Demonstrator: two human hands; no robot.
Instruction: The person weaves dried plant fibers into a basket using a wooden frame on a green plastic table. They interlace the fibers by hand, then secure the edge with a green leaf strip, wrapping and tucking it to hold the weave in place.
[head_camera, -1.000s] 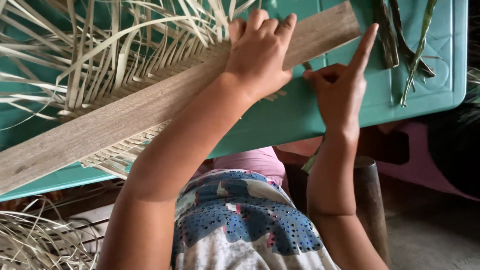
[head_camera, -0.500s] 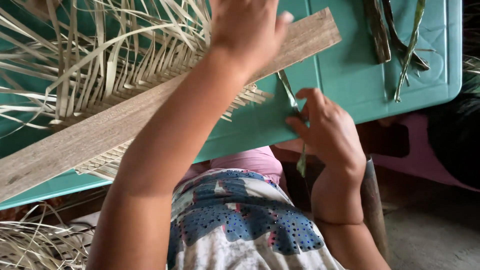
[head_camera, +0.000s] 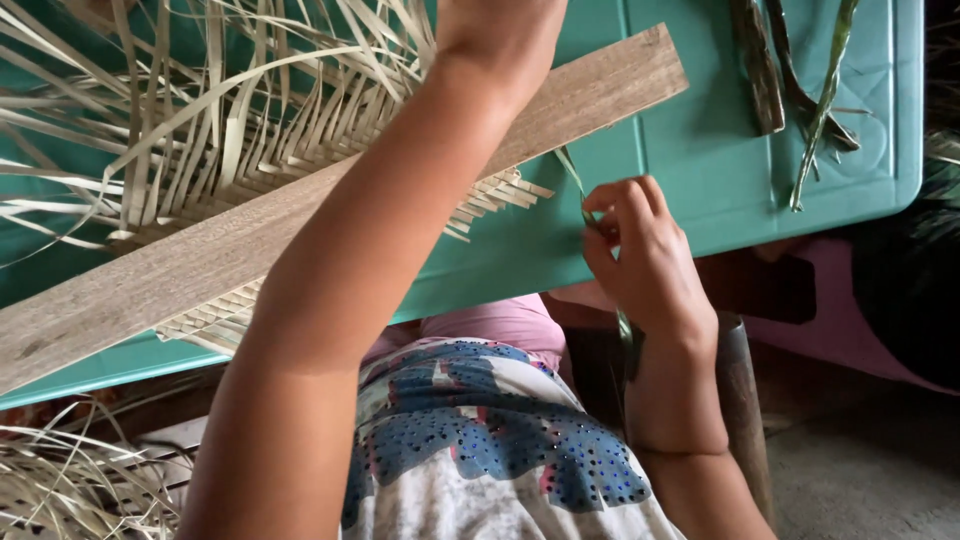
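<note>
While seen from the head camera, the scene breaks down so:

Containers: none show; the things lie loose on the worktop.

Strip: a thin green leaf strip (head_camera: 578, 185) runs from under the plank's near edge down into the right hand and on past the wrist, over the worktop's front edge.

Right hand: right hand (head_camera: 640, 250) has its fingers curled and pinched together on the strip, just beside the worktop's edge.

Left hand: left hand (head_camera: 500, 30) reaches across the plank at the top of the view; its fingers are cut off by the frame, so I cannot tell whether they are spread or closed.

Plank: a long grey-brown plank (head_camera: 300, 225) lies slantwise over the mat, pressing it flat.

Mat: a half-woven mat (head_camera: 230, 150) of pale dry leaf strips, loose ends fanning out beyond the plank on both sides.

Stems: dark and green stems (head_camera: 800, 90) lie at the far right, well apart from the hands.

Worktop: teal plastic worktop (head_camera: 700, 170) with a raised rim.

Room: a bare grey floor (head_camera: 860, 470) below; more dry strips (head_camera: 70, 480) piled at lower left.
</note>
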